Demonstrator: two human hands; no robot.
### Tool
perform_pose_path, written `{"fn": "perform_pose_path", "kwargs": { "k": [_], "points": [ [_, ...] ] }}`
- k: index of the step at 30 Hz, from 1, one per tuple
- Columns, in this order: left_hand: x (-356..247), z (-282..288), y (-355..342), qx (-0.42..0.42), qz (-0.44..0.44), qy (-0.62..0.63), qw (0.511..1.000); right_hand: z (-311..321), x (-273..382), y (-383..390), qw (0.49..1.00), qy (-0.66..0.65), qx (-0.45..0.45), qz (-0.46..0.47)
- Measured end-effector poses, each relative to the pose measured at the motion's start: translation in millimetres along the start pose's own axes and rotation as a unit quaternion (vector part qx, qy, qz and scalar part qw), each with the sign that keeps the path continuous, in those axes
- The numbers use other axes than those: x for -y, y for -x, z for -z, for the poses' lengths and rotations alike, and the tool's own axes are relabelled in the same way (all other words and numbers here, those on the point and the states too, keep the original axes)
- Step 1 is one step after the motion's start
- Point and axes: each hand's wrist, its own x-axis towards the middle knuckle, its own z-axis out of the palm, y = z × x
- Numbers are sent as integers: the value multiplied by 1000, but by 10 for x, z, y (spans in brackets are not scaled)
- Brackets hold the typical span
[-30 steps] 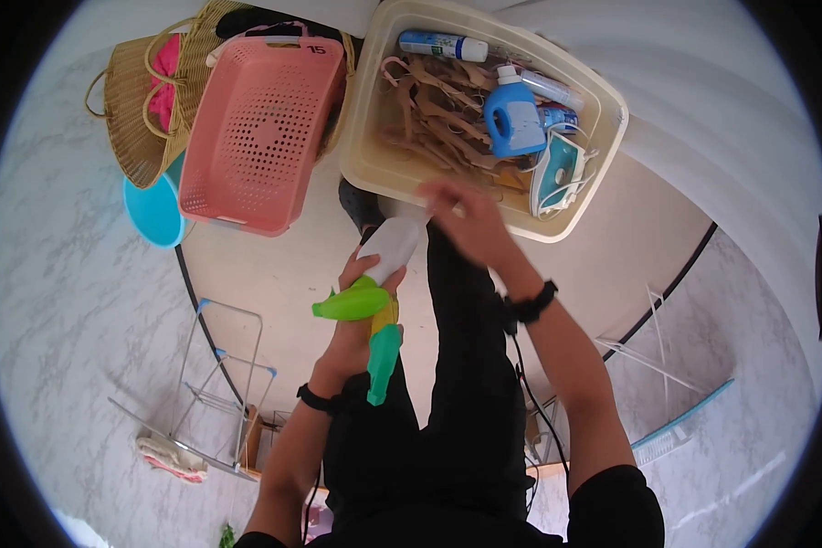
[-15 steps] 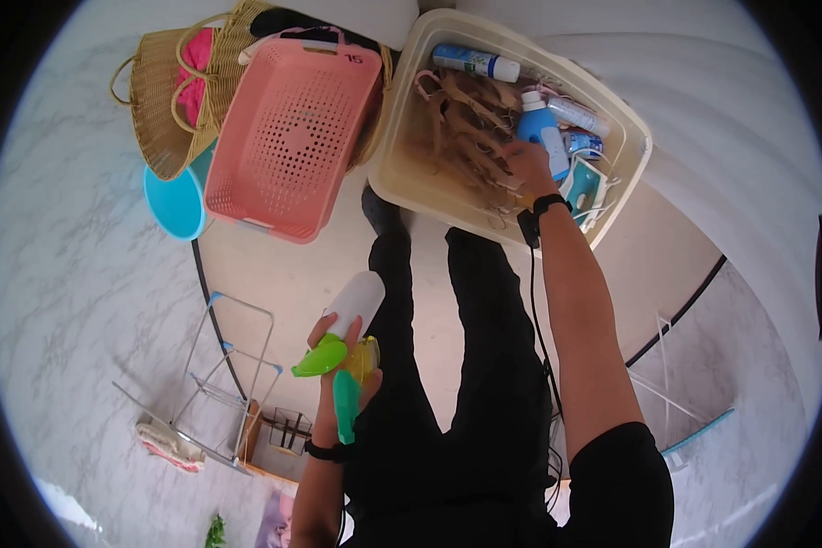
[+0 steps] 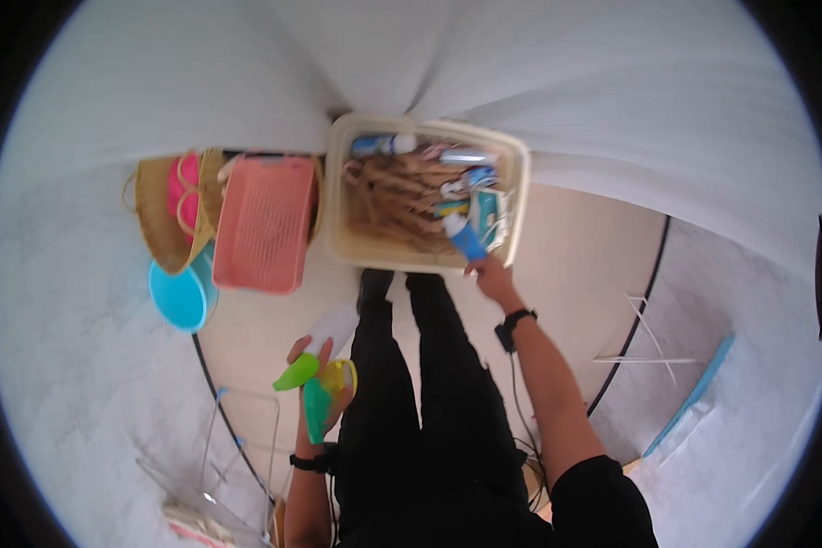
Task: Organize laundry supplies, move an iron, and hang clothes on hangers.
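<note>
My left hand [image 3: 338, 407] is closed around two spray bottles side by side. One is a white spray bottle [image 3: 334, 327] with a lime-green trigger head; beside it is a yellow spray bottle [image 3: 342, 373] with a teal head. Near the front wall of a cream tub [image 3: 336, 210], my right hand [image 3: 495, 279] grips a blue bottle [image 3: 468, 241] with a white cap. The bottle tilts over the tub's near right part, cap end pointing inward. Tan clothes hangers [image 3: 395, 196] fill the tub's left and middle.
A blue-and-white can [image 3: 384, 144], a clear cylinder [image 3: 468, 157] and a teal-and-white item [image 3: 489, 217] lie in the tub. Left of it are a pink perforated basket [image 3: 265, 224], a wicker bag [image 3: 155, 215] and a blue bucket [image 3: 183, 300]. Metal racks stand at both sides.
My right hand has drawn the blue bottle toward me, to the tub's near edge. My view has shifted back, so the tub looks smaller. The left hand keeps both spray bottles.
</note>
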Motion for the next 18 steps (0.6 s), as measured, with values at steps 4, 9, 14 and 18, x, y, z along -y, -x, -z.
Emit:
{"fn": "perform_pose_path", "kwargs": {
  "k": [4, 9, 14, 18],
  "points": [
    [-114, 132, 97, 27, -50, 33, 998, 72, -274, 1176, 995, 20, 62, -81],
    [-393, 54, 318, 72, -202, 43, 976, -82, -771, 2926, 975, -1, 63, -215],
    [-696, 84, 807, 148, -168, 124, 967, -688, -1103, 4600, 929, -117, 31, -350],
    [-992, 123, 1045, 185, -265, 40, 945, -1691, -1090, 5582, 864, -213, 5, -456]
  ]
}}
